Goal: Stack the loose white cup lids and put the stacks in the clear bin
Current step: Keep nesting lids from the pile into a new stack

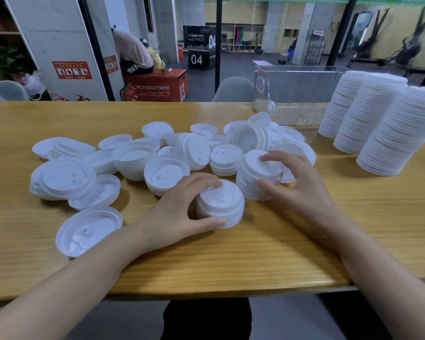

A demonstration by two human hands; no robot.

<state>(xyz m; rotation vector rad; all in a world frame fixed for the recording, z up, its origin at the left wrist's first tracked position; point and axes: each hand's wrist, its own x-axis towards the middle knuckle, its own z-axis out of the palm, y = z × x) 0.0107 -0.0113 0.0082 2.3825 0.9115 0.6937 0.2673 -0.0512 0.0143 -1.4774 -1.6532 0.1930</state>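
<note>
Left hand [179, 212] grasps a short stack of round white plastic cup lids [222, 204] on the light wooden table [255, 253] (thumb on its near side). Right hand [302, 185] grasps a taller white lid stack [255, 177] just right of it. Clear ribbed plastic bin [299, 94] stands far right.

Both bare arms reach fwd. L hand [176, 207] curls round a small lid stack [223, 202]; R hand [302, 182] grips a 2nd lid stack [248, 175].
</note>
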